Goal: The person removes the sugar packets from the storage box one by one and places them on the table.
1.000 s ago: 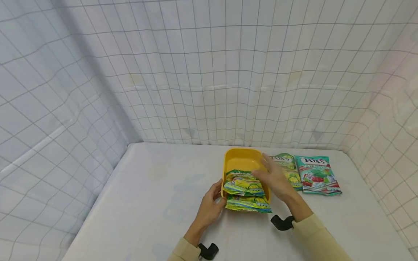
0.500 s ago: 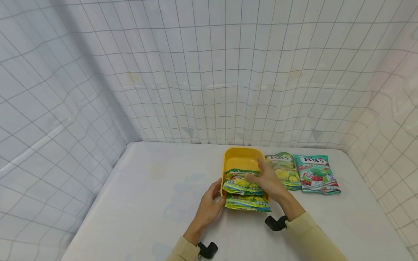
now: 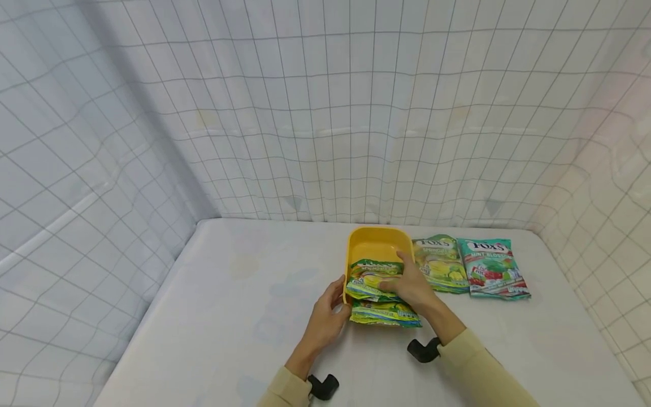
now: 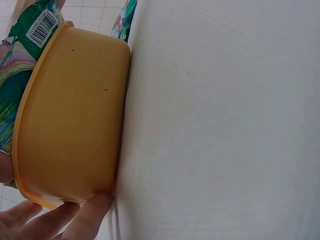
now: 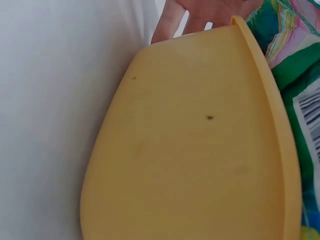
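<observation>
A yellow plastic tub (image 3: 378,249) stands on the table with two green-and-yellow candy bags in its near part. The upper candy bag (image 3: 367,280) leans back in the tub; the lower candy bag (image 3: 383,314) overlaps the near rim. My left hand (image 3: 325,319) grips the tub's left side near its front corner, thumb at the rim and fingers along the outer wall. My right hand (image 3: 414,288) holds the upper bag's right edge, thumb across its front; the other fingers are mostly hidden. The tub's outer wall (image 5: 190,145) fills much of the right wrist view.
Right of the tub lie a green Fox's candy bag (image 3: 439,265) and a teal Fox's Mint Blossom bag (image 3: 492,270), side by side on the white table (image 3: 244,294). A white gridded curtain (image 3: 325,113) encloses the back and sides.
My right hand has moved left and slightly toward me, from spread fingers over the tub's right side to a hold on the upper bag. The left hand stays at the tub.
</observation>
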The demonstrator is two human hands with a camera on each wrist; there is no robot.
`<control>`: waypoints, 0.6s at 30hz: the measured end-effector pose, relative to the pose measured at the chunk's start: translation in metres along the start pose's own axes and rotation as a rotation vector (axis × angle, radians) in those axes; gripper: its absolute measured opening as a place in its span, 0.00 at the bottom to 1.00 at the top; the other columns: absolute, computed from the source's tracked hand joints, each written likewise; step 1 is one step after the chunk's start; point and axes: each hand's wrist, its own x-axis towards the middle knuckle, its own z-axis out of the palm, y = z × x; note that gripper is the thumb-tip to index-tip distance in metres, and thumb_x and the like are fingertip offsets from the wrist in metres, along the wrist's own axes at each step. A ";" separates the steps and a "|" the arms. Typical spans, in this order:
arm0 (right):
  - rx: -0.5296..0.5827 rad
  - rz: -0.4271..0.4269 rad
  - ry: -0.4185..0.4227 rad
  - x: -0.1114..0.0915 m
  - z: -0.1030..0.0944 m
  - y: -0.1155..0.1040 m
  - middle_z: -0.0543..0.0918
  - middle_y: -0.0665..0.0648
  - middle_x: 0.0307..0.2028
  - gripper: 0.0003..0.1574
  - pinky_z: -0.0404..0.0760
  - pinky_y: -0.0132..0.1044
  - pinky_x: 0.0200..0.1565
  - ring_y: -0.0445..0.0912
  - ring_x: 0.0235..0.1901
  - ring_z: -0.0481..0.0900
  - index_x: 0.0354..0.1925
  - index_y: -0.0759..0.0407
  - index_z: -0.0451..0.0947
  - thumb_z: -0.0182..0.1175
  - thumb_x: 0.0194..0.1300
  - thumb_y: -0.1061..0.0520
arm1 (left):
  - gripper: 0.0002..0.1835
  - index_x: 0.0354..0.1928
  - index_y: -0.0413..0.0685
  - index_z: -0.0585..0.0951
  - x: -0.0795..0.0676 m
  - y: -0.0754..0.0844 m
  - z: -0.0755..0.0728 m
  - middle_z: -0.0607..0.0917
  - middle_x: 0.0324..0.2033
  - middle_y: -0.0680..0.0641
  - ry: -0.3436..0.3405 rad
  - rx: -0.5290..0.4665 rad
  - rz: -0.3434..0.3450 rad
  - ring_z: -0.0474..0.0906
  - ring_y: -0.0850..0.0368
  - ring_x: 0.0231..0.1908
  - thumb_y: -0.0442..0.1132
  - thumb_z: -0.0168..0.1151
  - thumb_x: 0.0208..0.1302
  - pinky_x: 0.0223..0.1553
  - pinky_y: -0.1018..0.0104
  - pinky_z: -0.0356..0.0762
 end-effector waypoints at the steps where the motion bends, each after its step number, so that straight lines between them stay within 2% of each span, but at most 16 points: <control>1: 0.003 0.005 0.005 0.000 0.000 0.000 0.56 0.75 0.74 0.66 0.60 0.65 0.68 0.68 0.71 0.57 0.81 0.62 0.42 0.74 0.59 0.60 | 0.35 0.79 0.49 0.61 0.000 0.000 0.000 0.72 0.70 0.44 0.001 -0.002 0.006 0.71 0.45 0.66 0.34 0.55 0.71 0.66 0.46 0.68; 8: 0.093 0.034 0.012 0.001 0.002 -0.003 0.53 0.76 0.75 0.70 0.63 0.64 0.68 0.70 0.71 0.56 0.80 0.67 0.38 0.75 0.55 0.66 | 0.34 0.78 0.47 0.62 0.001 -0.002 0.000 0.72 0.70 0.42 0.005 -0.004 0.032 0.71 0.44 0.66 0.33 0.57 0.71 0.66 0.45 0.68; 14: 0.244 0.002 0.036 0.000 0.005 -0.002 0.60 0.72 0.72 0.63 0.64 0.62 0.68 0.66 0.72 0.56 0.77 0.69 0.47 0.73 0.53 0.73 | 0.35 0.78 0.45 0.62 0.002 -0.001 0.000 0.71 0.70 0.39 0.003 -0.039 0.048 0.71 0.42 0.67 0.31 0.58 0.70 0.66 0.44 0.68; 18: 0.262 0.004 0.036 -0.001 0.007 -0.002 0.59 0.72 0.73 0.63 0.63 0.62 0.68 0.66 0.74 0.52 0.77 0.68 0.47 0.73 0.53 0.73 | 0.35 0.77 0.45 0.63 0.001 -0.001 -0.001 0.72 0.70 0.40 0.008 -0.024 0.038 0.71 0.44 0.66 0.31 0.58 0.69 0.66 0.45 0.68</control>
